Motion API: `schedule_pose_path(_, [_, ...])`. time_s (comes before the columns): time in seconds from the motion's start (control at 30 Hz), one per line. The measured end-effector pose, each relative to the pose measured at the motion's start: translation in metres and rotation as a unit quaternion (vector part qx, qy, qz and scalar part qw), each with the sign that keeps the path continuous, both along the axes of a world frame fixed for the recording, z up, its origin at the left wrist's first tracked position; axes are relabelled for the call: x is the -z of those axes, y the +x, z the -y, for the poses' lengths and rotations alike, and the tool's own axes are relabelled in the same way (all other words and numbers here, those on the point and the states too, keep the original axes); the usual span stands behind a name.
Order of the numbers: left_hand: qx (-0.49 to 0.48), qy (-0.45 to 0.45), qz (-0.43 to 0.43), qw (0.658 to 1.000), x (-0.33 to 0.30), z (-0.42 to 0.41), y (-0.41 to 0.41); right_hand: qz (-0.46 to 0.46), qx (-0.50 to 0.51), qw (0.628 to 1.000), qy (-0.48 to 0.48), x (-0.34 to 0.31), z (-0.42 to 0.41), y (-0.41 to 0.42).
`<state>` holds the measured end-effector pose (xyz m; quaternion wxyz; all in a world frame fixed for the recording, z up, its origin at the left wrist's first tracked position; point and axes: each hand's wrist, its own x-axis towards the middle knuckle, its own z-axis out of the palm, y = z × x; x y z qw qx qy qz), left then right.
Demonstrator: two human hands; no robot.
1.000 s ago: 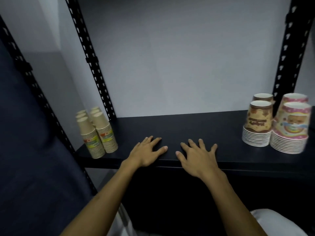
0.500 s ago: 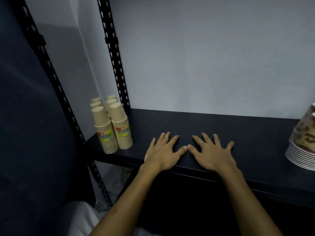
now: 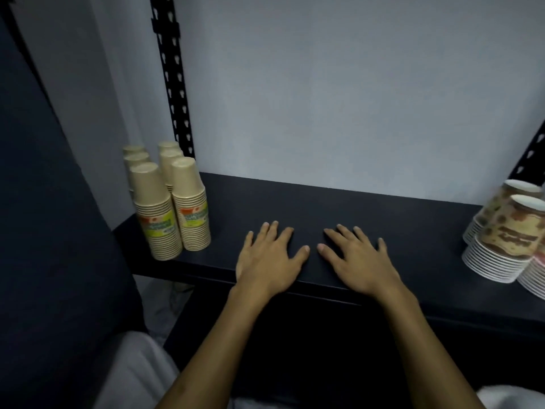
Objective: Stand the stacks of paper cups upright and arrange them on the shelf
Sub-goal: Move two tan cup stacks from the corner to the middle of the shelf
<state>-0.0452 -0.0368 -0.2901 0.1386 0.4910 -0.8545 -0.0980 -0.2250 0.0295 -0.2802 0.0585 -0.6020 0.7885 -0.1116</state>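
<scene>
Several stacks of tan paper cups (image 3: 165, 202) with green and red labels stand upside down, upright, at the left end of the black shelf (image 3: 383, 214). At the right end stand stacks of brown-patterned cups (image 3: 501, 240) with white rims, and a pink-rimmed stack (image 3: 535, 276) is cut off by the frame edge. My left hand (image 3: 269, 256) and my right hand (image 3: 358, 259) lie flat, palms down, fingers spread, on the shelf's front middle. Neither hand holds anything, and both are well apart from the cups.
A perforated black upright (image 3: 172, 78) rises behind the tan stacks, and another upright (image 3: 530, 154) stands at the far right. A grey wall (image 3: 339, 98) backs the shelf. A dark panel (image 3: 44, 231) closes the left side.
The view has swung left and then partly back right, so the brown stacks are in frame again. Both hands have stayed flat on the shelf.
</scene>
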Motion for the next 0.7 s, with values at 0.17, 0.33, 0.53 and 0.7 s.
schedule_pose_path(0.17, [0.011,-0.014,0.012,1.0,0.007,-0.015,0.016,-0.001,0.002,1.0,-0.005,-0.001,0.006,0.002])
schedule_pose_path(0.33, [0.014,-0.014,-0.063,0.998,-0.014,-0.028,0.052,0.045,-0.063,0.997,-0.021,-0.013,0.029,0.014])
schedule_pose_path(0.53, [-0.136,-0.229,-0.287,0.92,-0.058,-0.031,0.122,0.314,-0.204,0.92,-0.116,-0.044,0.056,0.073])
schedule_pose_path(0.7, [-0.253,-0.23,-0.322,0.883,-0.07,-0.011,0.16,0.375,-0.249,0.878,-0.165,-0.063,0.088,0.134])
